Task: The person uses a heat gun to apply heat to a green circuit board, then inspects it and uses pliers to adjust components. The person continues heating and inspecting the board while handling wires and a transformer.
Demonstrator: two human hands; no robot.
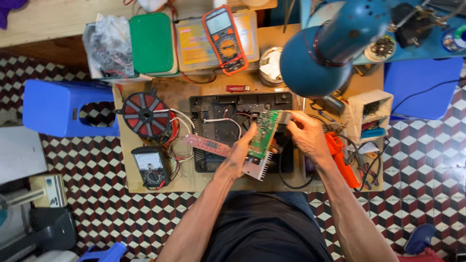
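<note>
both hands close on a green circuit board (264, 133), tilted up on edge above the open black appliance casing (213, 131); the left hand (241, 150) pinches its near edge, the right hand (306, 136) clasps the far upper end; a finned metal heat sink (256, 170) hangs at the lower edge, so it likely feels bottom-heavy; stiff but fragile, best taken by the edges, clear of the solder; wires (228, 119) tether it to the casing; just beside lie a red display strip (206, 144) and a red coil (144, 114); the cluttered low workbench (127, 160) carries two multimeters (224, 39); a blue lamp (323, 48) hangs above, over a checkered tile floor (97, 194).
</note>
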